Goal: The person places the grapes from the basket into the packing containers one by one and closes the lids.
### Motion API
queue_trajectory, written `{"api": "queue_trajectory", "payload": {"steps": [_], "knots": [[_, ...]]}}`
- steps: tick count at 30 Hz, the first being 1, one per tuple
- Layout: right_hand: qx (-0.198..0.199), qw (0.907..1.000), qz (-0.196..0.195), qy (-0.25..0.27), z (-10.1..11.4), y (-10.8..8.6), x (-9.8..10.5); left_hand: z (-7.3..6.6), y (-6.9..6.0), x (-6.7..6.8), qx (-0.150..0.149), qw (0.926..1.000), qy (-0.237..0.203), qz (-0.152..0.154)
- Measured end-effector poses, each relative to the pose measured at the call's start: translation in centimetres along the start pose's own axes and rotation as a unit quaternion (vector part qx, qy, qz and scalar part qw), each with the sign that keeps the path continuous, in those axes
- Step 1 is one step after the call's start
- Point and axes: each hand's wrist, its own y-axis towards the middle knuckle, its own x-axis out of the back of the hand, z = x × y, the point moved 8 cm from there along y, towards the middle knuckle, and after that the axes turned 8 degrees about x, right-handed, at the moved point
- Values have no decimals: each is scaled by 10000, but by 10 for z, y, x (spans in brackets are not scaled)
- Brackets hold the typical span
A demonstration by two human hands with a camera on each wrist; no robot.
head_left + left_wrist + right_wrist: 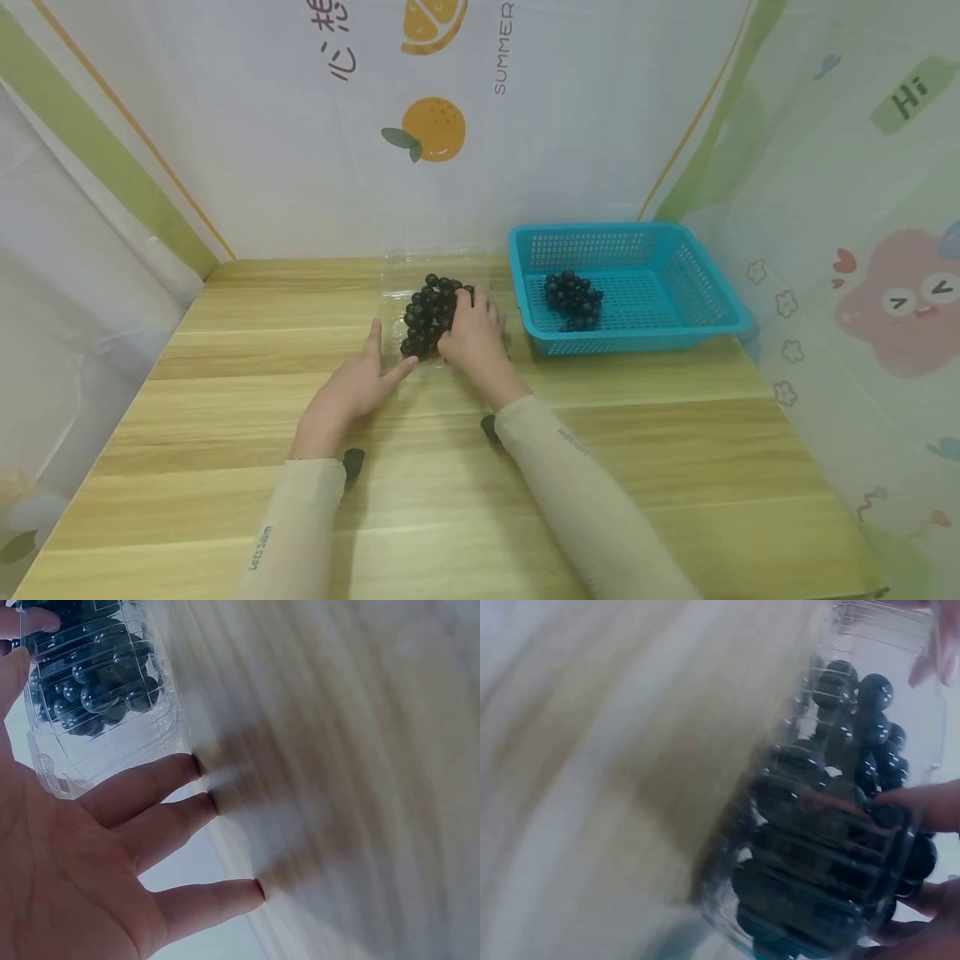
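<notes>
A clear plastic box [52, 761] stands on the table with a bunch of dark grapes [426, 312] in it. My right hand [476, 337] reaches over its right side and grips the bunch, thumb and fingers on the grapes [874, 694] in the right wrist view. At the box's near left corner is my left hand [356, 382], thumb toward the front edge and fingers spread. In the left wrist view several of its straight fingertips [202, 802] rest on the table beside the box. The undersides of the right fingers are partly hidden.
To the right of the box stands a blue plastic basket [637, 340], holding another bunch of dark grapes [572, 296]. A printed cloth [300, 167] hangs behind the wooden table [225, 400], and another patterned one borders its right side.
</notes>
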Motion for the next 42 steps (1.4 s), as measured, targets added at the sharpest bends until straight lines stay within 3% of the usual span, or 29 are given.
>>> {"api": "queue_trajectory", "payload": {"steps": [5,12,16,19,22,24,27,29,34,42], "knots": [[77,9958,337,-843,2,0,2,1,1,-1,26,10000,-5,36],[241,9786,805,-1879,17,-2,4,2,2,-2,22,10000,18,45],[725,9693,778,-2216,39,-3,6,3,2,-2,11,10000,-2,58],[1584,9491,853,-2587,64,-4,2,3,1,-1,-38,10000,-24,48],[2575,9084,1230,-3056,86,-9,-11,3,1,0,-120,9999,-14,25],[2920,8872,1606,-3192,93,-11,-21,3,1,0,-193,9998,-13,-9],[2934,8721,2117,-3296,94,-12,-32,4,2,0,-252,9997,-32,-47],[2781,8704,2350,-3313,93,-11,-37,4,3,-1,-285,9996,-35,-55],[2733,8542,2532,-3626,95,-10,-41,5,2,-1,-245,9997,-5,-36],[2350,8500,2775,-3812,89,-10,-48,2,2,0,-282,9995,21,-100]]}}
